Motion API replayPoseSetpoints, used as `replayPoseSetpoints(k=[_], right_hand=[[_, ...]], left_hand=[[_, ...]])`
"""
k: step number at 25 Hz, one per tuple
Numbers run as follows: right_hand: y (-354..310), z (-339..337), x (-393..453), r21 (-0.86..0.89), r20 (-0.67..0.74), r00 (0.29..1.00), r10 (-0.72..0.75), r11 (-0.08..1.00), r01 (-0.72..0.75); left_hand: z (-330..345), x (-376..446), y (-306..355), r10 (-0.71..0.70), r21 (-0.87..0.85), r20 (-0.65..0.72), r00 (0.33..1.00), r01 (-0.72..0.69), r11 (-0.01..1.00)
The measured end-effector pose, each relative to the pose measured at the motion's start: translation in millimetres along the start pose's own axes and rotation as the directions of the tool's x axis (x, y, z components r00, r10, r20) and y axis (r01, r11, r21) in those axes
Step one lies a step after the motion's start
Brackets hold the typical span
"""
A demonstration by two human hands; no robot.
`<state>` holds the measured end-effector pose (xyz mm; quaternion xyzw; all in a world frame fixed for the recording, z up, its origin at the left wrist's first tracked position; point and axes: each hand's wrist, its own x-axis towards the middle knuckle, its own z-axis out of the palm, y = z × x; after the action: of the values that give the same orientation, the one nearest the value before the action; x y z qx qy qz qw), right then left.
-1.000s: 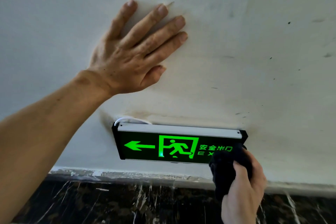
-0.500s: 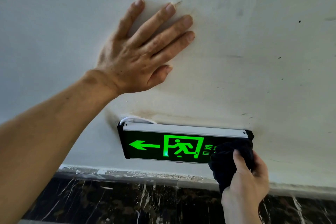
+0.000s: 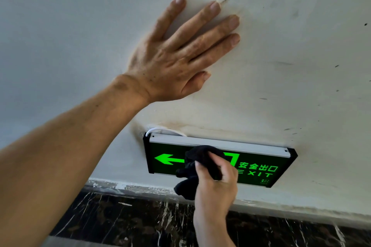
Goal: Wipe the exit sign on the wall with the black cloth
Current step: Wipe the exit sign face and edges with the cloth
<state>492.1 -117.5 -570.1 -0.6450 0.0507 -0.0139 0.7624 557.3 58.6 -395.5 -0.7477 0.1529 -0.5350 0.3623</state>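
A lit green exit sign (image 3: 259,167) with a left arrow and the word EXIT is mounted low on the white wall. My right hand (image 3: 215,182) is shut on the black cloth (image 3: 197,168) and presses it against the middle of the sign's face, hiding the running-man symbol. My left hand (image 3: 176,54) lies flat on the wall above the sign's left end, fingers spread, holding nothing.
The white wall (image 3: 301,66) carries scuffs and brownish stains around the sign. A thin white cable (image 3: 158,130) loops out above the sign's top left corner. Below runs a dark marble skirting (image 3: 120,220) with white veins.
My right hand has slid the black cloth leftward from the sign's right end to its middle, uncovering the EXIT lettering. My left hand stays pressed on the wall.
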Motion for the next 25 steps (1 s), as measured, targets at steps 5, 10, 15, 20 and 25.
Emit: replayPoseSetpoints(k=[5,10,15,20,25], right_hand=[[0.1,43.6,-24.3,-0.036,0.15,0.988,0.024,0.999,-0.018],[3.5,74.0,-43.4,0.006,0.257,0.966,0.039,0.999,-0.042],[24.9,78.4,-47.1,-0.092,0.244,0.968,0.065,0.995,-0.043],[39.9,74.4,-50.2,-0.14,0.237,0.963,0.127,0.985,-0.096],[31.9,56.7,-38.9,-0.099,0.162,0.977,0.14,0.987,-0.125]], left_hand=[[0.7,-0.8,-0.5,-0.01,-0.009,0.002,1.0,0.01,1.0],[-1.6,0.9,-0.4,-0.009,-0.04,0.005,1.0,0.009,0.999],[-4.6,2.3,-0.5,-0.02,-0.07,0.006,1.0,0.02,0.997],[-5.3,3.0,-0.4,-0.021,-0.048,0.005,1.0,0.021,0.999],[-3.7,1.4,0.1,-0.017,-0.033,0.013,1.0,0.018,0.999]])
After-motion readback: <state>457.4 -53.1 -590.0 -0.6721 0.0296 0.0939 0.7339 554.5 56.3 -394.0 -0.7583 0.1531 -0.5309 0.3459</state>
